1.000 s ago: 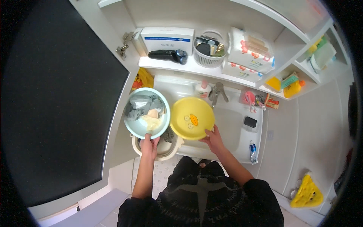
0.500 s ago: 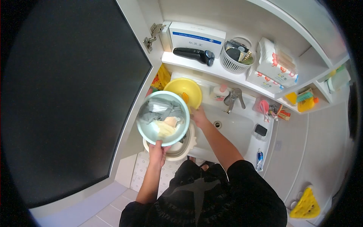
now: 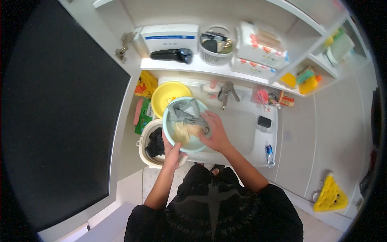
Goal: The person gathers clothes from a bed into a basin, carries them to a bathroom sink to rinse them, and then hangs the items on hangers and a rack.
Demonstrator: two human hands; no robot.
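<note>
A pale blue basin [image 3: 196,149] is held up above the sink's left side, tilted slightly. My left hand [image 3: 172,155] grips its lower left rim, thumb on top. Inside lie grey cloth [image 3: 181,111] and cream-yellow cloth [image 3: 181,132]. Over the right rim, my right hand [image 3: 216,132] has its fingers apart, reaching in beside the cloth; whether the fingertips touch it I cannot tell. Behind the blue basin stands a yellow basin [image 3: 161,94], partly covered by it. Lower left is a cream bucket [image 3: 144,157] with black cloth [image 3: 156,142] in it.
A white sink [image 3: 242,139] with a faucet [image 3: 227,94] and a soap bottle [image 3: 211,89] lies to the right. Above it runs a shelf with an electric shaver [image 3: 171,55], a basket [image 3: 216,57] and tissue packs [image 3: 262,46]. An open cabinet door [image 3: 64,121] fills the left.
The blue basin has moved right and toward the sink, uncovering the black cloth in the bucket. My right hand has left the yellow basin's rim and come over the blue basin.
</note>
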